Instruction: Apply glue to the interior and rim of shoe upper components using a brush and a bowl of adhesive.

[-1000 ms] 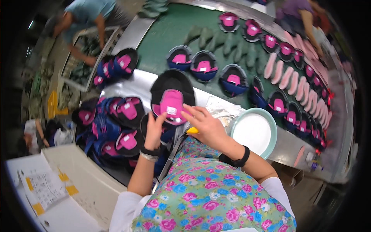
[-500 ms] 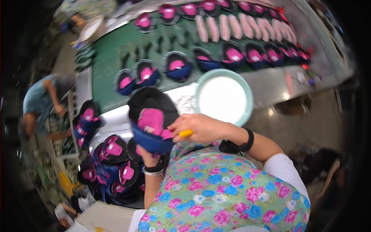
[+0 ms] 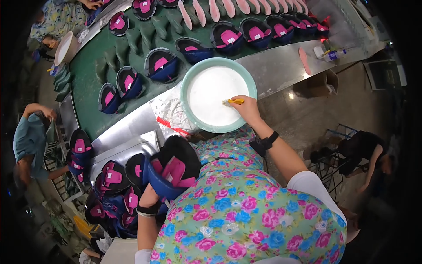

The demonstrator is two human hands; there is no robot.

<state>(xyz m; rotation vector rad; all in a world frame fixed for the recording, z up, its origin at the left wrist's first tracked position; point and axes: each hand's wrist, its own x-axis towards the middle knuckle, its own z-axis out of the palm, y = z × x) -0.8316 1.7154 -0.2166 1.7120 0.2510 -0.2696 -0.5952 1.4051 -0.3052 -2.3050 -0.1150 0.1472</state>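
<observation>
My left hand [image 3: 149, 196] grips a navy shoe upper [image 3: 166, 185] with a black edge and pink lining from beneath, close to my apron. My right hand [image 3: 247, 110] is closed around the yellow handle of a small brush [image 3: 238, 101]. The brush's bristles touch the white liquid [image 3: 211, 94] inside a pale green basin [image 3: 184, 90]. Several similar uppers [image 3: 113, 172] are heaped beside my left forearm.
On the green work surface [image 3: 88, 83] stand rows of shoe uppers [image 3: 161, 64], dark green foot-shaped pieces [image 3: 134, 38] and pink insoles [image 3: 214, 9]. A crumpled bag [image 3: 173, 112] lies left of the basin. One person [image 3: 33, 136] works at the left; another [image 3: 360, 152] is at the right.
My right hand has moved from the upper to the basin, taking the brush into the white liquid. My left hand has lowered the upper toward my body.
</observation>
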